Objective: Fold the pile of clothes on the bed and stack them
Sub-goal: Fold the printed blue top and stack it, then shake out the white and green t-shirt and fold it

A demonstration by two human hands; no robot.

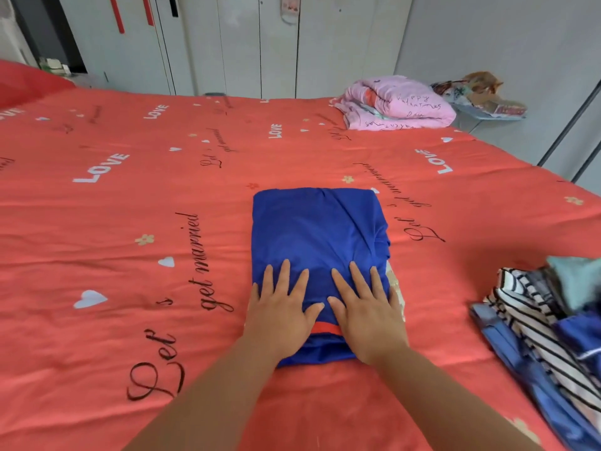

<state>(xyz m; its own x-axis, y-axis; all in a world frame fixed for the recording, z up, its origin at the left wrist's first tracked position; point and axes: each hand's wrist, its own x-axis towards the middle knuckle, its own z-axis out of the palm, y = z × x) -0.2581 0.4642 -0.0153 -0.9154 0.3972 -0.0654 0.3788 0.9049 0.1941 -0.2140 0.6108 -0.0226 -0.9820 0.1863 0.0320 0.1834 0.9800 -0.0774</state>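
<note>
A blue garment (317, 229) with a red stripe lies folded into a rectangle in the middle of the red bed (130, 222). My left hand (279, 310) and my right hand (366, 312) lie side by side on its near half, palms down, fingers straight and spread, pressing the cloth flat. A pale fabric edge shows under the garment's right side. The unfolded pile of clothes (546, 327), with a black-and-white striped piece, blue pieces and a teal one, lies at the bed's right edge.
A folded pink quilt (398, 104) sits at the bed's far right corner. Beside it a small shelf holds patterned bags (481, 94). Grey wardrobe doors (244, 43) line the wall behind the bed. A red pillow (26, 81) is at the far left.
</note>
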